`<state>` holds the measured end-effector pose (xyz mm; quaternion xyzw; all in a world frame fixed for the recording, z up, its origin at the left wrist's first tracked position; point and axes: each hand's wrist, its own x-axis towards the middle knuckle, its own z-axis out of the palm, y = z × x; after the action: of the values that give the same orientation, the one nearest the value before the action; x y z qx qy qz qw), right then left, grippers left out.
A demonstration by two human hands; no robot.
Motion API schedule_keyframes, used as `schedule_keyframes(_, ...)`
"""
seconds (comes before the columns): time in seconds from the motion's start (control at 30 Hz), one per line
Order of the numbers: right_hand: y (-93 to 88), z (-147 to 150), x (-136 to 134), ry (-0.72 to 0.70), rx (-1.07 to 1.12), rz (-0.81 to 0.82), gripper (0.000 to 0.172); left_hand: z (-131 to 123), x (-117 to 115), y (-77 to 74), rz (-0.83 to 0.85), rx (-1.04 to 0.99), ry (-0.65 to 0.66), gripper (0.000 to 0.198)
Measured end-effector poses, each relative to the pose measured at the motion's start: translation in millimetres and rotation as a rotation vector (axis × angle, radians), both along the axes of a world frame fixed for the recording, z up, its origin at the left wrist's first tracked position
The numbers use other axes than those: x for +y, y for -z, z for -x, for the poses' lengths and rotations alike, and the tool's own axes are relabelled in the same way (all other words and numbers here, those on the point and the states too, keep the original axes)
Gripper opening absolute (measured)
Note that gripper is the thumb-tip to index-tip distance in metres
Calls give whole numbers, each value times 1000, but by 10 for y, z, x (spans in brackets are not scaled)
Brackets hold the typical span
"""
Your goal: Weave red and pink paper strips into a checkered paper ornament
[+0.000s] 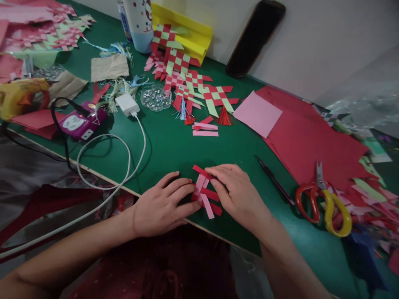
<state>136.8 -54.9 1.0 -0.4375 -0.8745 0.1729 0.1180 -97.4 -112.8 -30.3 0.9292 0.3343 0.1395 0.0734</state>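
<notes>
Between my hands, near the table's front edge, lies a small weave of red and pink paper strips (208,201), partly hidden by my fingers. My left hand (170,201) presses its fingertips on the weave's left side. My right hand (235,189) pinches a red strip (199,169) at the upper end of the weave, thumb against forefinger. A few loose pink and red strips (205,133) rest on the table beyond the hands. Farther back are finished woven paper fish (215,96) in red, green and pink, some with tassels.
Right of my hands lie a black pen (274,179), scissors (321,199) with red and yellow handles, red paper sheets (311,133) and a pink square (258,113). A white cable (145,145), purple power socket (81,120), glue gun (23,97) and dish of beads (156,97) occupy the left.
</notes>
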Motion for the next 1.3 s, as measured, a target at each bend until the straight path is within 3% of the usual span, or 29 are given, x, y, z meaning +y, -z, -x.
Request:
schedule_keyframes(0.27, -3, 14, 60, -46, -85, -42, 30, -4, -5, 23, -1, -15, -12, 41)
schedule_keyframes(0.87, 62, -147, -314, 18, -32, -97, 28, -6, -6, 9, 31, -10, -32, 40)
schedule_keyframes(1.3, 63, -182, -394, 17, -78, -107, 32, -22, -5, -17, 37, -2, -25, 40)
